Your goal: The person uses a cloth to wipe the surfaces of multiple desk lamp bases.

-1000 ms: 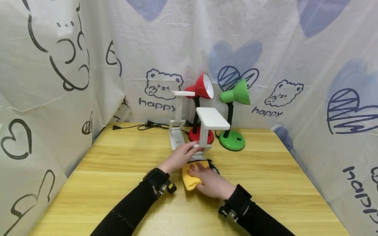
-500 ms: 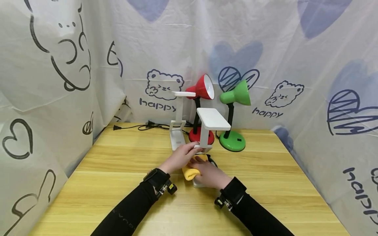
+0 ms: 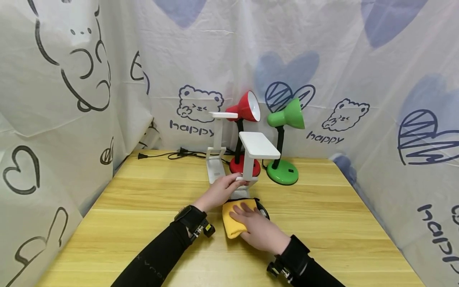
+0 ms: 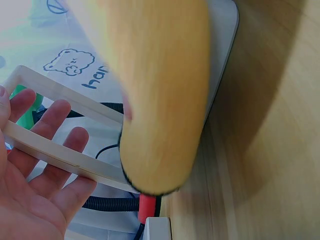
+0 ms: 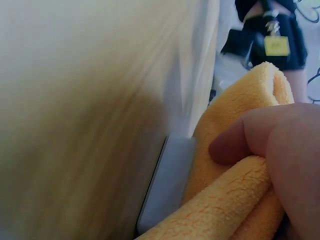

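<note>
In the head view a white desk lamp stands upright at the middle of the table. My left hand holds its lower hinge frame; the left wrist view has the fingers reaching through and around that white frame. Over the lamp's base my right hand presses a yellow cloth, covering most of the base. A fold of this plush cloth is gripped under the thumb in the right wrist view, beside the white base edge. Its dark trim shows at the far edge.
Behind stand a second white lamp, a red lamp and a green lamp. Black cords with plugs lie along the table's back left edge. A printed curtain hangs around the wooden table.
My right hand slid the cloth away from me along the lamp's base, then back toward me, slightly nearer than at first. The left hand kept its hold on the lamp.
</note>
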Demonstrator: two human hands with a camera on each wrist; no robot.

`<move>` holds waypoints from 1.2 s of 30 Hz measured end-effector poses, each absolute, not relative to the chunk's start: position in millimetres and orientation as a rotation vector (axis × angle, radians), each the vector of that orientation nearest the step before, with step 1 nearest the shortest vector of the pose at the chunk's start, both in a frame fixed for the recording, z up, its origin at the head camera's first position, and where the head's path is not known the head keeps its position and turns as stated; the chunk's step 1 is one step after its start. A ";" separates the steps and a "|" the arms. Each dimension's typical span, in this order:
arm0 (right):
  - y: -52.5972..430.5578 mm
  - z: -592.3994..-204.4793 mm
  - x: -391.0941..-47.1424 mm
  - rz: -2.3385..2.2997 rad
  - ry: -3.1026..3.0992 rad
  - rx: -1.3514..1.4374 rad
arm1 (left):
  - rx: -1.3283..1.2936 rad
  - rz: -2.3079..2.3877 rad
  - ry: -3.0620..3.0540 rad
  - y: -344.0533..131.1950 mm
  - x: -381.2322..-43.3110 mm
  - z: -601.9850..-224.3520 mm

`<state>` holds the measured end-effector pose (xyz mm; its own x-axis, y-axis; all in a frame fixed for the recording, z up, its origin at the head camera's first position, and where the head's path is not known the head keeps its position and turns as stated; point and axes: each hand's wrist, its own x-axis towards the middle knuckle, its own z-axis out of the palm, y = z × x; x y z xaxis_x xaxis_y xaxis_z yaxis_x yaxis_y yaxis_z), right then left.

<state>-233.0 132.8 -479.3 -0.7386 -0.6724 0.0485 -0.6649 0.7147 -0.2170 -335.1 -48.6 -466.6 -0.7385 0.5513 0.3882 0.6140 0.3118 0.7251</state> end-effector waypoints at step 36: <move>127.1 -480.8 -286.3 -0.489 2.876 -1.182 | -1.124 -1.426 -2.457 -48.5 -334.9 -467.2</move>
<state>-286.3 127.1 -480.8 -0.7179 -0.6853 0.1223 -0.6872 0.6697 -0.2814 -334.9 -48.5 -467.2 -0.7259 0.5503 0.4126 0.6313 0.2948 0.7174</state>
